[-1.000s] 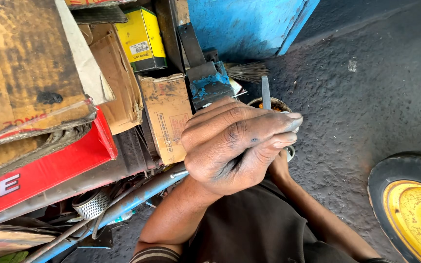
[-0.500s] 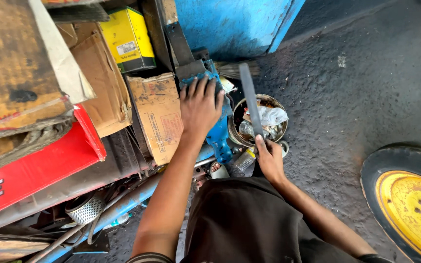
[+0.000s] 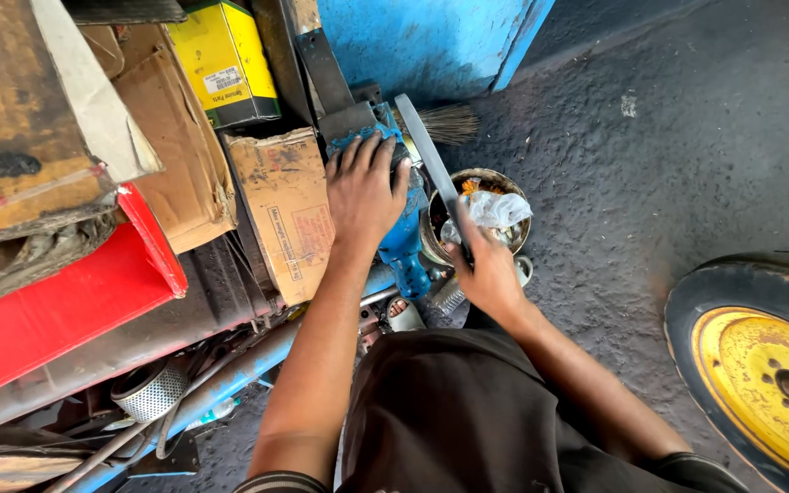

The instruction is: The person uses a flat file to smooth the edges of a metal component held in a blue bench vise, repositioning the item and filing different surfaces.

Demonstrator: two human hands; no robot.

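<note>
Two hands are busy here, seen from the head camera looking straight down. The left hand [image 3: 364, 187] lies flat, fingers spread, on top of a blue vise [image 3: 404, 228], pressing rather than gripping, as if to steady the chipped, painted metal body. The right hand [image 3: 489, 274] is closed around the near end of a long flat file [image 3: 434, 164], a dull grey steel bar that slants up and far across the vise's right side; held by its tail like that, the blade is free along its whole length.

Just right of the vise sits a round metal bowl [image 3: 504, 239] with crumpled plastic and rags inside (rusty rim, greasy look). Beyond it a stiff bristle brush [image 3: 449, 121] lies against the blue wall [image 3: 431, 41].

To the left, worn cardboard boxes [image 3: 278, 205] lean together, soft-edged and stained, beside a yellow carton [image 3: 228, 59] and a smooth red panel [image 3: 66, 310]. At the near right, a black tyre on a yellow rim [image 3: 764, 383] rests on rough dark asphalt [image 3: 668, 137].
</note>
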